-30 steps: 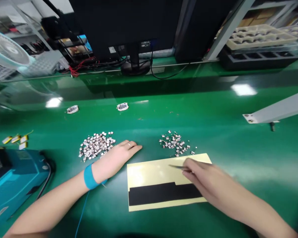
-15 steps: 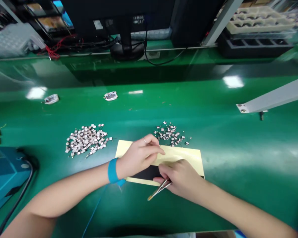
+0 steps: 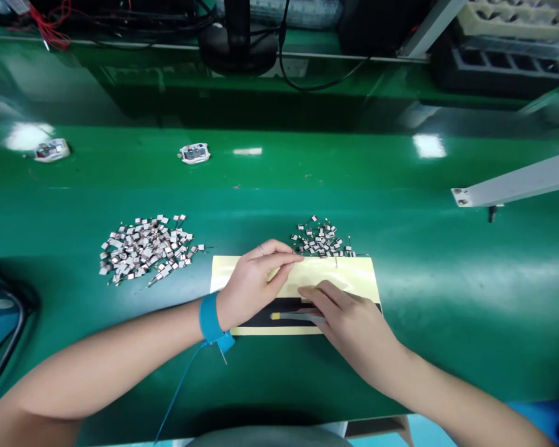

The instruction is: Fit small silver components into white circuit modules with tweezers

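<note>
Our R hand [image 3: 354, 321] holds slim grey, yellow-ended tweezers [image 3: 292, 316], fingers curled; our L hand [image 3: 254, 282], fingertips narrowed, is over the pale-yellow rect. sheet [image 3: 356, 272] w/ black strip [image 3: 283, 305], flat on glossy green bench [image 3: 447, 310]; we can't tell if L grips anything; small silver-white rect. parts [image 3: 322, 239] lie behind sheet.

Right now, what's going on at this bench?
At a green table, a person's right hand holds tweezers above a yellow sheet bearing a black strip. The left hand is over the same sheet; I can't tell whether it pinches anything. One pile of small parts lies left of the sheet, and a smaller pile just beyond its far edge.
</note>
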`<state>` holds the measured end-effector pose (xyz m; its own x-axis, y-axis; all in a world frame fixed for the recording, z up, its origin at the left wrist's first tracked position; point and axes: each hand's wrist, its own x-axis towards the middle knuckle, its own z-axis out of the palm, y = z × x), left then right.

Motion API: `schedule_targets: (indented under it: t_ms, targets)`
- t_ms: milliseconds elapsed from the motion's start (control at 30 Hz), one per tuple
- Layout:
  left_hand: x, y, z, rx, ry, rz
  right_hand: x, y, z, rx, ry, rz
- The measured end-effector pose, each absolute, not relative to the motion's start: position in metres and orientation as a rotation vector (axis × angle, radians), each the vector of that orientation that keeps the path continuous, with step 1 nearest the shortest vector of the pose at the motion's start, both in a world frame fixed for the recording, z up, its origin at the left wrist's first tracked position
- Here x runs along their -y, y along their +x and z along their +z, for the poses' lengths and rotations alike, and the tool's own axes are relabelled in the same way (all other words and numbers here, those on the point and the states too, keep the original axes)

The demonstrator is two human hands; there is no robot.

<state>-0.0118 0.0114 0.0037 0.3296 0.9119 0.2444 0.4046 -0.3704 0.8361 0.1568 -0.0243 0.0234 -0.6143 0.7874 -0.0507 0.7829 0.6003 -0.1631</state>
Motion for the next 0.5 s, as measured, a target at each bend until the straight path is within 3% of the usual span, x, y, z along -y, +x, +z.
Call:
schedule_targets:
  t_ms: [133, 300, 500]
  targets:
    - [-0.008, -0.012, 0.003, -1.108, 2.013, 0.972, 0.033, 0.152, 0.025, 2.825, -1.336, 0.068]
    - [-0.008, -0.013, 0.002, -1.088, 2.0, 1.026, 0.029, 0.15, 0.024, 2.836, -1.314, 0.183]
    - [-0.008, -0.012, 0.005, -1.107, 1.973, 1.019, 0.011, 0.155, 0.028, 2.686, -1.466, 0.773]
